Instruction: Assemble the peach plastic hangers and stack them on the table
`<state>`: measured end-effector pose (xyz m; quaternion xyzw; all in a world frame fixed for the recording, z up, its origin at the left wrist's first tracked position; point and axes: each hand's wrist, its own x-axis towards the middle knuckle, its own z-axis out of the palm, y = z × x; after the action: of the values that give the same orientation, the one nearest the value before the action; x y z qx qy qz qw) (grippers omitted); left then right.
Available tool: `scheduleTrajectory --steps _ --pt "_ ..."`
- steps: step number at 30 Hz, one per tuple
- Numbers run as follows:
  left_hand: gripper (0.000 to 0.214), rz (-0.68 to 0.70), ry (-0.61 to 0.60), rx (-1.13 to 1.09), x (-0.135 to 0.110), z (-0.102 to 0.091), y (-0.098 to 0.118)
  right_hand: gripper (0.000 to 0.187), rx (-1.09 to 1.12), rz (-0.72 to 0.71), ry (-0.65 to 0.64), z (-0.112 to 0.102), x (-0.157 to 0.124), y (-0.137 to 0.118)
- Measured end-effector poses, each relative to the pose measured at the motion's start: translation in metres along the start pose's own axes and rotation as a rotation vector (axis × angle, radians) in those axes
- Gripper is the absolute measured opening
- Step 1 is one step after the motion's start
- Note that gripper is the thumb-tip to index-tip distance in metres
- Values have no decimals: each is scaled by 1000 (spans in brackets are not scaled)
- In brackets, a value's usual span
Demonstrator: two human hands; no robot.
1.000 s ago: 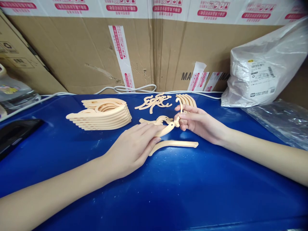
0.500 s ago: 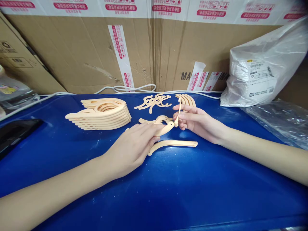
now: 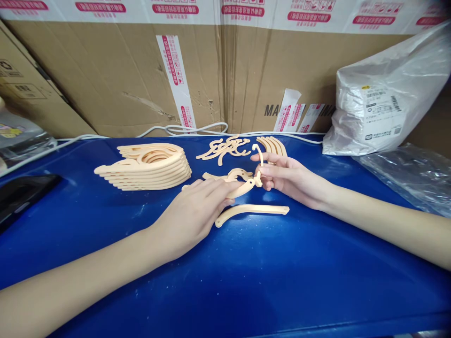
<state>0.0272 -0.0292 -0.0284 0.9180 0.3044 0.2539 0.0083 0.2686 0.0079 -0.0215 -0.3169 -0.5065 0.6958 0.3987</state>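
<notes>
My left hand is closed on a beige plastic hanger arm, whose holed end sticks out past the fingers. Between the thumb and fingers of my right hand is a small beige hanger hook, curved end up. The hook's lower end meets, or nearly meets, the arm's holed end; whether they are joined I cannot tell. Just below lies another curved hanger arm on the blue table. Behind my left hand, a further hanger part is partly hidden.
A neat stack of beige hangers stands at the left. Loose hooks and several curved arms lie at the back. Cartons and a white cable line the rear. A plastic-wrapped package is right, a black phone-like object left.
The hook in my right hand has turned, so its curved top now leans further left. Both hands stay almost in the same place.
</notes>
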Motion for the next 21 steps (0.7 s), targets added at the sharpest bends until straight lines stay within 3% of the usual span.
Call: scheduleTrajectory --steps 7,17,21 --pt "35 74 0 39 -4 -1 0 36 -38 -6 -27 -2 1 2" --pt "40 130 -11 167 -5 0 -2 53 -107 -55 67 1 2 4" --pt "42 145 4 182 -4 -2 1 50 -163 -80 76 4 1 7"
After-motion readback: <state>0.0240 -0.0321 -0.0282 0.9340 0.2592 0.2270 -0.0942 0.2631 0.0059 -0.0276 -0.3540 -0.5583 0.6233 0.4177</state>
